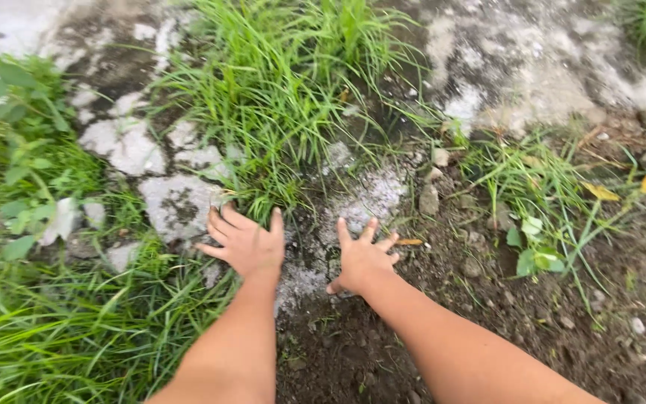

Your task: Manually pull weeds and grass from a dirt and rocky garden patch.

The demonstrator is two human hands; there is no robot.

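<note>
The left hand [244, 243] curls its fingers at the base of a grass clump [278, 97], though whether they clamp any blades cannot be told. The right hand [360, 258] lies flat, fingers spread, on pale gritty broken concrete [371, 198] just beside the clump. Dark crumbly soil [502, 299] opens to the right, strewn with small stones [429, 199]. Dense grass and broad leaves [9, 179] crowd the left edge.

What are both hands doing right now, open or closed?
Left hand: open, fingers at the base of the grass clump, holding nothing.
Right hand: open, fingers spread on the soil.
</note>
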